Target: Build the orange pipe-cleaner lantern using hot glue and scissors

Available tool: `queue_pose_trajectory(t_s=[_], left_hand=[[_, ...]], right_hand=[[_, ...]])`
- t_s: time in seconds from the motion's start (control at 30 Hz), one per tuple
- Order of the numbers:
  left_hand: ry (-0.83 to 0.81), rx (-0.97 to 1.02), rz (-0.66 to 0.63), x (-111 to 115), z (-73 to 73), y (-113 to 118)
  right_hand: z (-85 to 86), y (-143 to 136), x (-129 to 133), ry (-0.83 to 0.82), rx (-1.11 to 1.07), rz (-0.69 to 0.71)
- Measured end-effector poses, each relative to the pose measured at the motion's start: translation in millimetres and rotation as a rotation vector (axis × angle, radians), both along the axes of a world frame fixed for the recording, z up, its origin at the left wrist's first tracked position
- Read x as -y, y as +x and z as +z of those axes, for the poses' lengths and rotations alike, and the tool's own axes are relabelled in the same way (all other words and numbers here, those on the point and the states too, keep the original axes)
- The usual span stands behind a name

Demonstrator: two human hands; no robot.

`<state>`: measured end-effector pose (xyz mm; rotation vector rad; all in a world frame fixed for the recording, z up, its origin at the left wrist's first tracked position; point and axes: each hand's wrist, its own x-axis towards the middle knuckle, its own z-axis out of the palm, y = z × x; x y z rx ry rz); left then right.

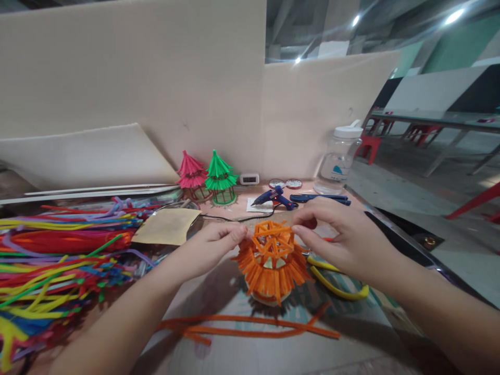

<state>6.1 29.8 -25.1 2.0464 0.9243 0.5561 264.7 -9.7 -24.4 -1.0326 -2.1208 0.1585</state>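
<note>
An orange pipe-cleaner house (273, 273) stands upright on the work surface before me, with a fringed lower roof and an open lattice ring on top. My left hand (221, 242) is closed in a pinch at the left side of the lattice, its fingertips touching the house. On the other side, my right hand (332, 229) pinches the right end of a short orange pipe cleaner (275, 230) lying across the ring. Its other fingers are curled. Several loose orange pipe cleaners (250, 324) lie in front of the house.
A heap of coloured pipe cleaners (58, 260) fills the left. Behind stand pink (191, 172) and green (221, 177) houses, a small digital display (249, 179), a blue glue gun (273, 197), a blue cutter (320, 198) and a water bottle (338, 161). Yellow-handled pliers (344, 292) lie right.
</note>
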Motion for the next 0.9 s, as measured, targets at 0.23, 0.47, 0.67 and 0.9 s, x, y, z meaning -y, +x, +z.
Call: queue_pose_trajectory(t_s=[0.23,0.47,0.67,0.9], left_hand=[[-0.063,-0.018,-0.008,-2.2,-2.4,-2.3],[-0.203,0.010,-0.118,-4.7,-2.9,-1.6],[-0.192,0.029,-0.079,-3.8,-6.0,0.8],[-0.167,-0.014,-0.086,-3.6,-2.6,-0.2]], right_hand=[[0.0,-2.5,3.0,0.026,-0.094,-0.056],[-1.4,-7.8,2.2,-0.036,-0.111,-0.017],[-1.7,-4.0,1.3,-0.050,-0.072,-0.004],[-0.4,-3.1,0.5,-0.057,-0.024,0.016]])
